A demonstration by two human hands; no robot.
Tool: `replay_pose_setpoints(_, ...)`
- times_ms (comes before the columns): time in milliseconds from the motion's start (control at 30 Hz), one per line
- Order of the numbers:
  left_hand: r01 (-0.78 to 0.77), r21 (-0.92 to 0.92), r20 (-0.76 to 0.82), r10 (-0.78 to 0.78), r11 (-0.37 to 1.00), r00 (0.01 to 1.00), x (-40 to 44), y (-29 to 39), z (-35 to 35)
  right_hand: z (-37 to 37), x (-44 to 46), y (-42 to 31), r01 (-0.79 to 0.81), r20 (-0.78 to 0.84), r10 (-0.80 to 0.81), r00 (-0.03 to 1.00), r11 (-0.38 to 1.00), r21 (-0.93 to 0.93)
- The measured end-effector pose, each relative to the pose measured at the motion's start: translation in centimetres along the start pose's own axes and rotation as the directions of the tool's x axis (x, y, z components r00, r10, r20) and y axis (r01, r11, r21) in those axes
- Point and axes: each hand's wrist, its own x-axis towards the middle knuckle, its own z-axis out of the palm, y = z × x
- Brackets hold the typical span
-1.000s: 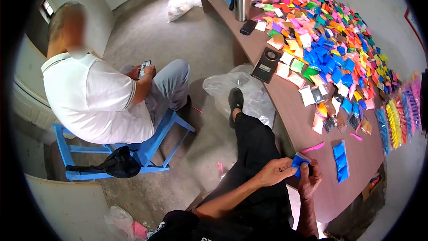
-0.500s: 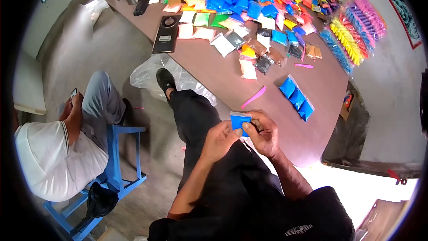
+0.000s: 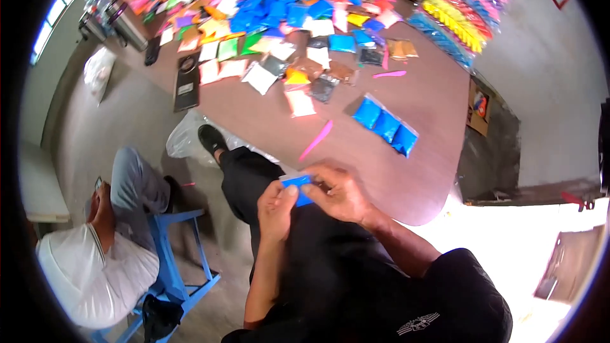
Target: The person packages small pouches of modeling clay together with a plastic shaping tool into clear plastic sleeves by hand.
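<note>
Over my lap, close to the table's near edge, both hands hold a small blue packet [image 3: 296,182] with a clear top strip. My left hand [image 3: 275,213] pinches its left side between thumb and fingers. On the right side, my right hand [image 3: 340,194] grips it, thumb on the front and fingers along the upper edge. A joined strip of blue packets [image 3: 386,126] lies on the table beyond my right hand. Nearer the packet lies a pink plastic strip-like tool [image 3: 316,140], and farther back a second pink tool [image 3: 389,74].
Many colourful packets [image 3: 279,9] are heaped across the far table [image 3: 254,130]. A phone [image 3: 187,82] and steel flasks [image 3: 126,22] stand or lie at the left edge. Bagged coloured pieces [image 3: 454,13] sit far right. A seated person [image 3: 101,270] is on a blue stool [image 3: 171,248] at left.
The camera view has shifted, so the table's things appear farther left. Both hands still hold the blue packet, and my right fingers now lie more across its upper edge.
</note>
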Motion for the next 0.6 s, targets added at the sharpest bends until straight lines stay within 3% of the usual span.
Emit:
replay_pose_setpoints(200,-0.083,0.08,0.064,0.078,0.993,0.995,-0.2,0.9,0.5,-0.1,-0.2,0.5,0.03,-0.021,-0.029,0.999,0.999,0.027)
replay_pose_setpoints(400,-0.077,0.139,-0.058,0.085,0.987,0.995,-0.6,2.1,2.4,-0.4,-0.4,1.5,0.036,-0.02,-0.034,0.999,0.994,0.1)
replay_pose_setpoints(467,-0.096,0.312,-0.05,0.117,0.945,0.992,-0.5,2.5,2.2,-0.6,-0.3,0.9,0.035,-0.006,-0.034,0.999,0.993,0.115)
replay_pose_setpoints(600,-0.117,0.279,0.018,0.117,0.953,0.993,-0.5,2.9,2.9,-2.1,-0.3,-0.4,0.014,-0.024,-0.011,1.0,0.992,0.126)
